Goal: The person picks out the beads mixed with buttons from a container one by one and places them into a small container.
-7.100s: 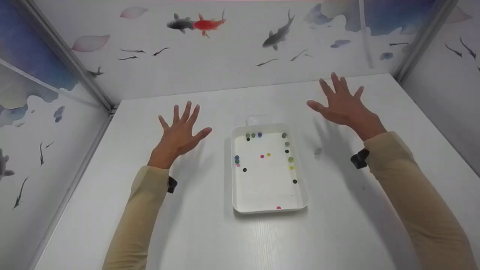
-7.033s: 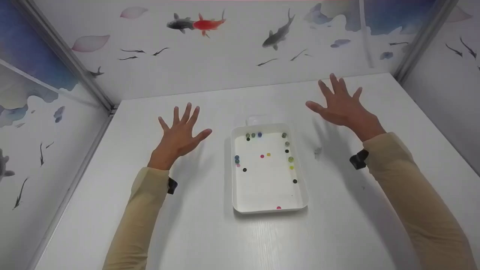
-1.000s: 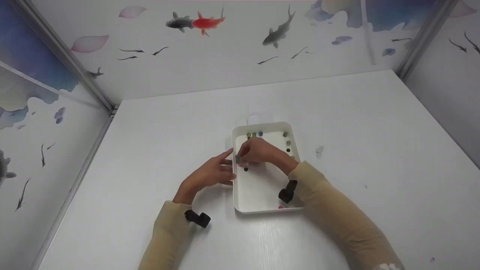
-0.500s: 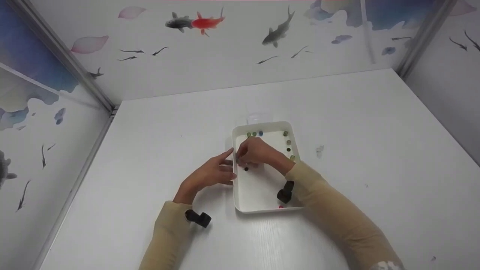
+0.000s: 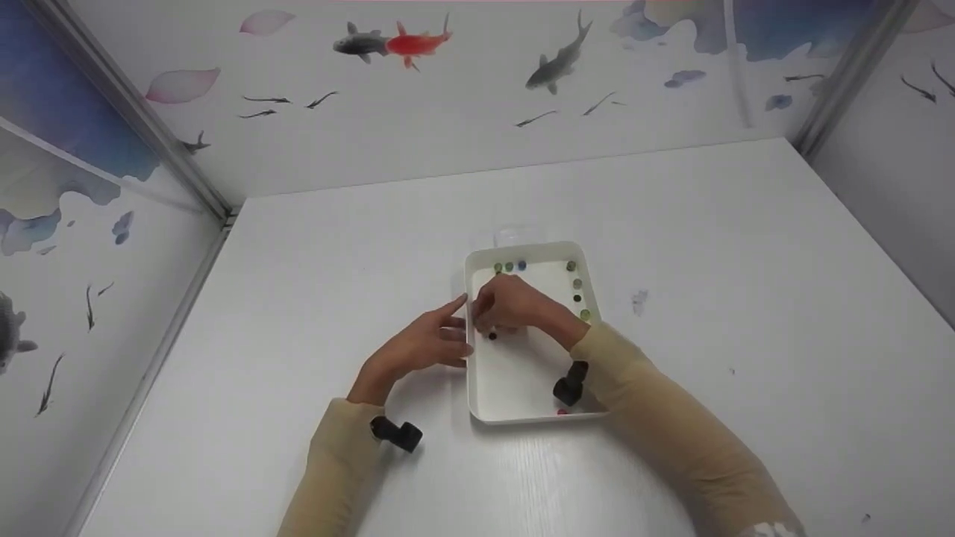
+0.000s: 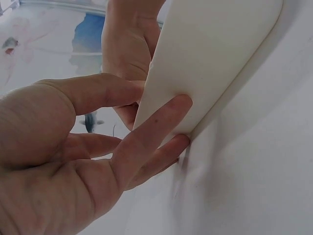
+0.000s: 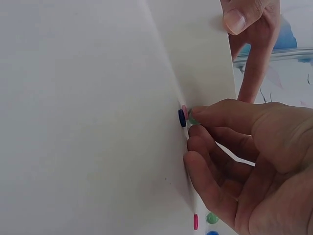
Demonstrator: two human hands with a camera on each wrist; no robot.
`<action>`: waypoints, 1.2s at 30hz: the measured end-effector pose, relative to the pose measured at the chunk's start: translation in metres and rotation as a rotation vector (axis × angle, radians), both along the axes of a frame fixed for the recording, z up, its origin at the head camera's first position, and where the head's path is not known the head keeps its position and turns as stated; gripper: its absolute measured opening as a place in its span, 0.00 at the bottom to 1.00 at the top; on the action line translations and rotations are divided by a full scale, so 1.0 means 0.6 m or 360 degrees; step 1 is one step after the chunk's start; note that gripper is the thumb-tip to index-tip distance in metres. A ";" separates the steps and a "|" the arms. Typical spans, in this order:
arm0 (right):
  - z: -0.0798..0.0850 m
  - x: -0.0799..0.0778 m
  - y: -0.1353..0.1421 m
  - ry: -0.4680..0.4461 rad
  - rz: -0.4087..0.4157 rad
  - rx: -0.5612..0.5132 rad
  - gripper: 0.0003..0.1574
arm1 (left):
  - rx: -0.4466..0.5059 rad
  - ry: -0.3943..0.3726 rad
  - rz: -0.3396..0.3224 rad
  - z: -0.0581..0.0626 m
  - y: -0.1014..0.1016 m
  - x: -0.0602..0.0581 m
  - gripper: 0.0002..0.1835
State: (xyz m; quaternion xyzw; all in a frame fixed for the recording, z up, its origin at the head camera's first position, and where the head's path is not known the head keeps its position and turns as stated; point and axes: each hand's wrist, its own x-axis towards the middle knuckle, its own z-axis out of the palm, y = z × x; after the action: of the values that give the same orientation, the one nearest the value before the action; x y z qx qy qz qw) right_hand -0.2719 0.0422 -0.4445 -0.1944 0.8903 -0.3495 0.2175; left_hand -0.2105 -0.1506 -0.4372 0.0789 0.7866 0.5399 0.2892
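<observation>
A shallow white tray [image 5: 515, 388] stands on the white table. My left hand [image 5: 414, 347] holds its left wall, thumb over the rim and fingers against the outer side, as the left wrist view [image 6: 146, 137] shows. Inside the tray, my right hand [image 5: 515, 302] reaches to that same wall with bent fingers. In the right wrist view, its thumb and index finger pinch a green glass marble [image 7: 193, 118]. A dark blue flat disc [image 7: 182, 117] and a pink disc [image 7: 185, 110] lie right beside the fingertips. In the head view, the right hand hides the marble.
Along the far wall sit green marbles [image 5: 498, 267] and a blue marble [image 5: 522, 265]. More marbles [image 5: 585, 315] and a black disc [image 5: 577, 298] line the right wall. A red-pink disc [image 5: 562, 412] lies at the near wall. Behind the tray is a clear container [image 5: 518, 236].
Seven seconds ago both hands were spread apart on either side of the tray. Over the last second my right fingertips close in at the left wall and cover the blue-green marble seen there.
</observation>
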 end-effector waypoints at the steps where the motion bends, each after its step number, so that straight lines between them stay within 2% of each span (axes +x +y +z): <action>1: 0.001 0.000 0.000 -0.0004 0.0005 0.0004 0.10 | 0.0002 0.0000 0.0000 0.000 0.000 0.000 0.48; 8: 0.003 0.000 0.004 -0.0001 0.0029 0.0023 0.11 | 0.0015 0.0000 -0.0001 0.000 0.000 0.001 0.48; 16: 0.008 -0.002 0.012 -0.0075 -0.0015 0.0030 0.11 | 0.0024 -0.0010 -0.0005 -0.001 0.000 0.000 0.49; 25: 0.022 -0.005 0.027 -0.0131 -0.0035 -0.0079 0.11 | 0.0056 -0.0019 -0.0009 -0.001 0.000 -0.002 0.49; 36: 0.033 -0.013 0.037 -0.0123 -0.0094 -0.0126 0.10 | 0.0040 0.0003 -0.0001 -0.004 0.000 -0.004 0.49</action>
State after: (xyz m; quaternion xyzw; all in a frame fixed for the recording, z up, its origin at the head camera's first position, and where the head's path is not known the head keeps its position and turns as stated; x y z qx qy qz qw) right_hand -0.2796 0.0647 -0.4249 -0.1629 0.8721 -0.3981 0.2335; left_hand -0.2128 -0.1504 -0.4394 0.0833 0.7800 0.5494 0.2877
